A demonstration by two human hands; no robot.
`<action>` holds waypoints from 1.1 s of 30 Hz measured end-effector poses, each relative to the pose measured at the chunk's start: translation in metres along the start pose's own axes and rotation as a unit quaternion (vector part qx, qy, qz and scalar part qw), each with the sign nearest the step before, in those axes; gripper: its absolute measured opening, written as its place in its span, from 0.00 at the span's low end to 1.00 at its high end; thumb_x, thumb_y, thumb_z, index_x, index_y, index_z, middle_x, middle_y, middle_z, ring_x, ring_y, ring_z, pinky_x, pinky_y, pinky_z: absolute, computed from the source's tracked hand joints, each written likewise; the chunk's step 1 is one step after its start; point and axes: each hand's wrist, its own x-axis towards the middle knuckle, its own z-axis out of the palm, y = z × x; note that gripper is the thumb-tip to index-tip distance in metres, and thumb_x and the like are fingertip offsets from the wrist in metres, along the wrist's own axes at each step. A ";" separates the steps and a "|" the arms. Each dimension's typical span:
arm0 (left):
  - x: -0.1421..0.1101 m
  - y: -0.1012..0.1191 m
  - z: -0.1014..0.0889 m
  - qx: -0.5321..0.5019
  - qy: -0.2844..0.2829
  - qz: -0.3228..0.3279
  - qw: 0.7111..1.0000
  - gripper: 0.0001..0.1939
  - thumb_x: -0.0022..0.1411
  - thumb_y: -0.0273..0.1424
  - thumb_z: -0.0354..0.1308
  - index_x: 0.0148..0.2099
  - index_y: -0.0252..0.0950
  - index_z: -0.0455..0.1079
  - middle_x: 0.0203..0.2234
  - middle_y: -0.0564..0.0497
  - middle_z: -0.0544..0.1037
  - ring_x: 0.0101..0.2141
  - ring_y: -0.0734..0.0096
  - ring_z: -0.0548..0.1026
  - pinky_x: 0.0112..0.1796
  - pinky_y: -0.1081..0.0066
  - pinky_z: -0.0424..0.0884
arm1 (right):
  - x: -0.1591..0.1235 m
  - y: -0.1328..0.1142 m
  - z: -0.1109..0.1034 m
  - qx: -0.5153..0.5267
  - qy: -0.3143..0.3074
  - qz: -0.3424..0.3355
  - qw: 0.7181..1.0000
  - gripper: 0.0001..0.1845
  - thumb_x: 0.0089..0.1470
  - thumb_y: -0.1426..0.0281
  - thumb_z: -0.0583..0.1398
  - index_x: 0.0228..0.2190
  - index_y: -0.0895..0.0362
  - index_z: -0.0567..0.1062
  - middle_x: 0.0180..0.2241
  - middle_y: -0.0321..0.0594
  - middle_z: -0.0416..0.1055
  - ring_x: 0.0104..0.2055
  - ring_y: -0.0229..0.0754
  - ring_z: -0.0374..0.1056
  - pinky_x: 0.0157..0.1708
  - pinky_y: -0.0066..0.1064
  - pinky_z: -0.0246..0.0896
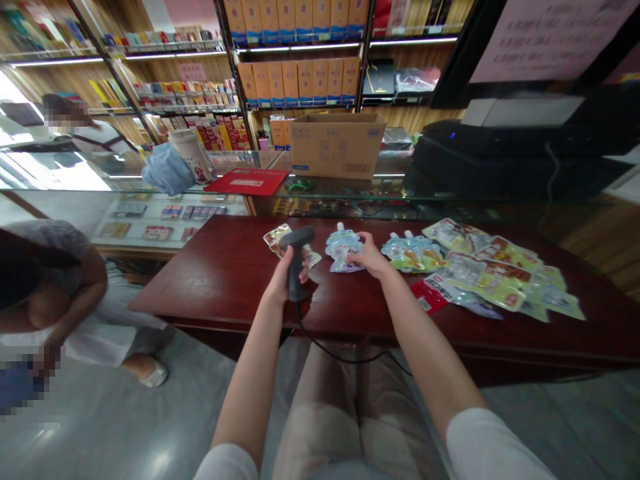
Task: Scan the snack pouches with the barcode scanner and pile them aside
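Note:
In my left hand [296,265] is a dark barcode scanner [297,285], its head toward the far side and its cord hanging down over the table edge. My right hand [371,256] has its fingers closed on a spouted pouch [341,248], pale blue and purple with a white cap. Partly behind the scanner lies a flat printed packet [278,236]. Right of my right hand are more spouted pouches [414,251] and a spread of yellow-green snack packets [493,275]. A red packet [431,293] lies at the near side of that spread.
The dark red table [200,280] meets a glass counter [235,159] bearing a cardboard box [336,148], a red folder [247,181] and a cup [190,152]. Black equipment [500,157] stands at right. A person [65,287] sits at left; another person [100,137] is beyond the counter.

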 end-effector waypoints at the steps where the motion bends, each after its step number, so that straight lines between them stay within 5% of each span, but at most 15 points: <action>1: 0.000 -0.001 0.000 -0.001 -0.007 -0.004 1.000 0.26 0.56 0.52 0.66 0.38 0.32 0.69 0.23 0.55 0.70 0.15 0.83 0.61 0.15 0.79 0.60 | -0.003 0.001 -0.005 0.039 -0.001 -0.005 0.999 0.47 0.28 0.71 0.72 0.52 0.51 0.61 0.46 0.39 0.70 0.48 0.49 0.71 0.53 0.50 0.67; 9: 0.004 -0.010 -0.001 0.015 -0.062 -0.044 0.997 0.25 0.59 0.52 0.64 0.40 0.32 0.70 0.25 0.53 0.72 0.15 0.83 0.61 0.15 0.77 0.60 | -0.027 0.018 -0.040 0.139 0.096 -0.055 0.984 0.43 0.30 0.65 0.74 0.49 0.50 0.65 0.41 0.37 0.73 0.44 0.48 0.72 0.53 0.49 0.68; 23: 0.002 -0.014 0.004 0.054 -0.152 -0.087 0.983 0.31 0.51 0.56 0.68 0.40 0.32 0.70 0.26 0.52 0.74 0.15 0.83 0.62 0.15 0.77 0.59 | -0.024 0.028 -0.048 0.203 0.150 -0.055 0.966 0.48 0.29 0.67 0.73 0.53 0.47 0.62 0.49 0.39 0.73 0.50 0.48 0.72 0.56 0.48 0.66; 33: -0.003 -0.016 0.011 0.099 -0.173 -0.089 0.976 0.31 0.52 0.59 0.64 0.38 0.34 0.69 0.25 0.51 0.76 0.13 0.82 0.62 0.13 0.76 0.59 | -0.029 0.020 -0.046 0.155 0.163 -0.069 0.972 0.47 0.33 0.65 0.70 0.56 0.49 0.62 0.52 0.42 0.72 0.49 0.46 0.70 0.54 0.46 0.67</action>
